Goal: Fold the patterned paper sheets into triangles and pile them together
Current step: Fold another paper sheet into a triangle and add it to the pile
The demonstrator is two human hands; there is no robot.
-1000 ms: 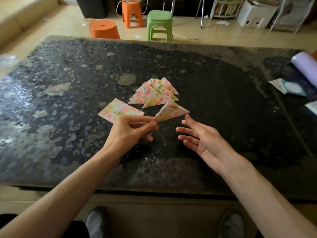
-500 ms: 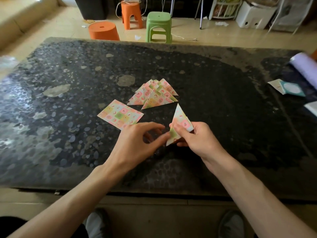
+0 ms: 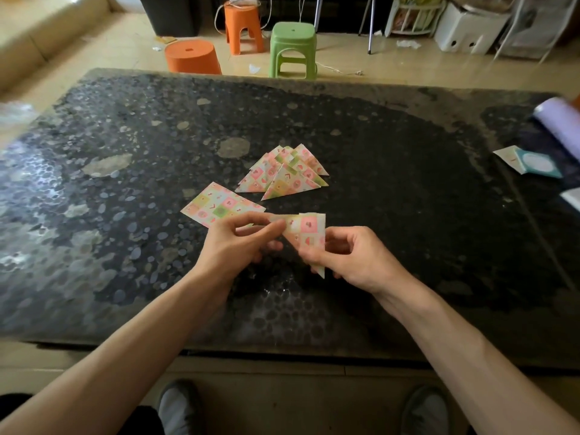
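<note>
A folded patterned paper triangle (image 3: 309,235) is held above the dark table (image 3: 408,215) between both hands. My left hand (image 3: 241,243) pinches its upper left corner with thumb and forefinger. My right hand (image 3: 348,255) pinches its lower right part, fingers curled around the lower point. Beyond the hands lies a pile of folded triangles (image 3: 287,174), several overlapping. A flat unfolded patterned sheet (image 3: 218,205) lies left of the pile, partly hidden by my left hand's fingers.
A lilac paper roll (image 3: 558,124) and a teal and white packet (image 3: 530,163) lie at the table's right edge. Orange stools (image 3: 191,56) and a green stool (image 3: 293,48) stand on the floor beyond the far edge. My shoes show below the near edge.
One second ago only my left hand held the triangle; my right hand then took hold of it. The triangle has turned, and both hands now pinch it.
</note>
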